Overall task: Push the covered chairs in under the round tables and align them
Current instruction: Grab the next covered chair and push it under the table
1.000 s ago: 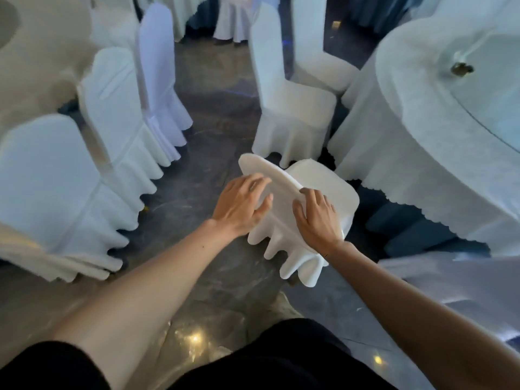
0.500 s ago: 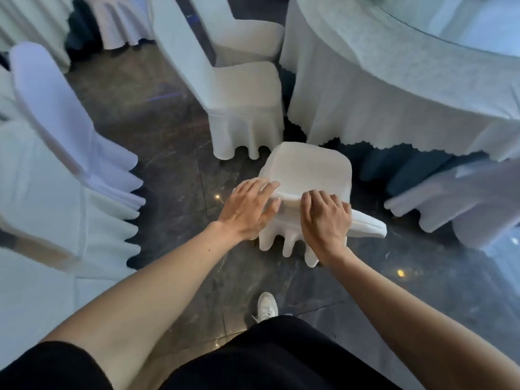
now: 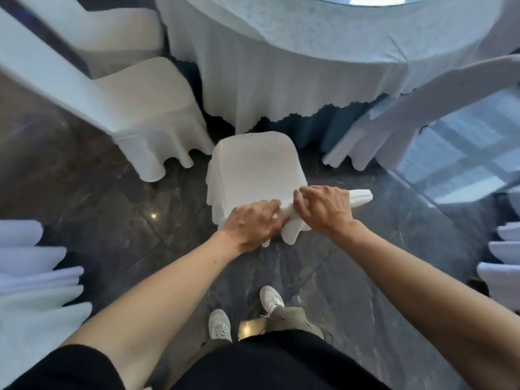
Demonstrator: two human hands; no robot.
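The left hand point(image 3: 253, 225) and right hand point(image 3: 326, 206) both clutched the back of the chair point(image 3: 256, 164), which stood at six o'clock of the bench point(image 3: 323, 32), seat just short of the cloth point(image 3: 253, 85). An uneven shove might swing it into the neighbouring chair point(image 3: 146, 102) at ten o'clock.

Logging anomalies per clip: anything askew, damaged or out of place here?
Nothing damaged or spilled. The chair that the left hand and right hand grip sits slightly skewed, seat not yet under the round table.
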